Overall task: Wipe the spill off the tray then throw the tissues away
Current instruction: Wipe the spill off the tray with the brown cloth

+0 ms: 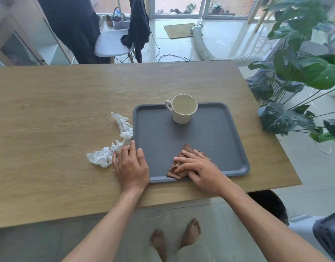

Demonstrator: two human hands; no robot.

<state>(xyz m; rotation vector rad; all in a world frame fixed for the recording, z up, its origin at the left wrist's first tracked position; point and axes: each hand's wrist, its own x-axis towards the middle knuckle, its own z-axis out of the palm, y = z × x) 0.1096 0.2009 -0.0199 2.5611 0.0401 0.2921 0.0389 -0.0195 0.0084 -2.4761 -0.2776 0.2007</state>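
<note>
A grey tray (210, 140) lies on the wooden table (58, 114). My right hand (198, 167) presses flat on a brown, soaked tissue wad (177, 168) at the tray's near edge. My left hand (131, 165) rests at the tray's near left corner, thumb over the rim, fingers touching crumpled white tissues (117, 142) that lie on the table along the tray's left side. No spill shows on the bare tray surface.
A cream mug (183, 109) stands at the tray's far edge. A leafy plant (304, 72) crowds the table's right side. Beyond the table are a white chair (111, 44) with dark clothes and a hose (202, 46) on the floor.
</note>
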